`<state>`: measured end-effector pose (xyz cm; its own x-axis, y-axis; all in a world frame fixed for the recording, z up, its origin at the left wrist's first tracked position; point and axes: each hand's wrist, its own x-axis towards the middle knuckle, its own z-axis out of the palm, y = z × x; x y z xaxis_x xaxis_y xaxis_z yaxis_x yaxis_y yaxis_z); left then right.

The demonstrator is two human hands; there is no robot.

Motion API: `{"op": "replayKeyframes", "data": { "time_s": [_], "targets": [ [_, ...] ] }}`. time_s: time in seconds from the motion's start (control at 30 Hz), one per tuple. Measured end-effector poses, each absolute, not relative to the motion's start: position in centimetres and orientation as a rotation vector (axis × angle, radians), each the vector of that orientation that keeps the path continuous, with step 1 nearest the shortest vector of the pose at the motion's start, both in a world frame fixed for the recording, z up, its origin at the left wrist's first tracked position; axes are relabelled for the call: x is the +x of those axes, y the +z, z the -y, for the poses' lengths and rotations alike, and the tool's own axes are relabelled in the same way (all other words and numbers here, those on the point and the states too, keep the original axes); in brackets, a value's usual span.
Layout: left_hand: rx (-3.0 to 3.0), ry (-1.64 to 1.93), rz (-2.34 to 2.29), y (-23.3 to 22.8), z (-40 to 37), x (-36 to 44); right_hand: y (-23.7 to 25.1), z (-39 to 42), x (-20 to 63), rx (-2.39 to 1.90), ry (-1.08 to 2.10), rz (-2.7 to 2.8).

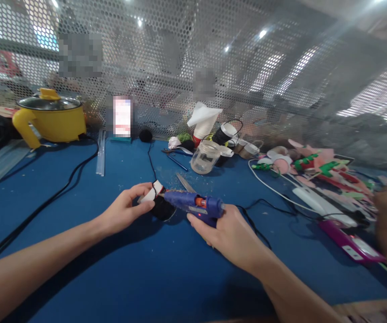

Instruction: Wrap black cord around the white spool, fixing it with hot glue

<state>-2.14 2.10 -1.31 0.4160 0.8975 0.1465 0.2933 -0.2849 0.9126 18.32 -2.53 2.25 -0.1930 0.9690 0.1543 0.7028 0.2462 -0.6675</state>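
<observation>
Black-and-white piece [162, 211] was pinched by the left hand [132, 202], glue gun [192, 202] gripped by the right hand [232, 233], fingers [141, 188] closed on both!

Near the middle of the blue desk [146, 282], your left hand [131, 204] pinches a white strip [149, 195] crossed by black yarn [154, 189]; your right hand [229, 233] holds a blue hot-glue gun [183, 199], its nozzle [161, 195] at the strip. Along the far edge sit a yellow electric pot [58, 120] (toward the left corner), a black yarn ball [145, 135] and a clear plastic jar [204, 159].
</observation>
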Motion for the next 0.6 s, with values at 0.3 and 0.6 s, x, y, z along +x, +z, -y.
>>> {"op": "replayKeyframes", "data": {
  "time_s": [0.3,0.6],
  "targets": [
    [1.726,0.869,-0.97,-1.51,-2.18,-2.17,2.4,2.4,18.61,-1.588,0.626,1.999],
    [1.75,0.827,-0.904,-1.59,-2.29,-2.39,2.41,2.38,18.79,-1.583,0.632,2.001]
  ]
}}
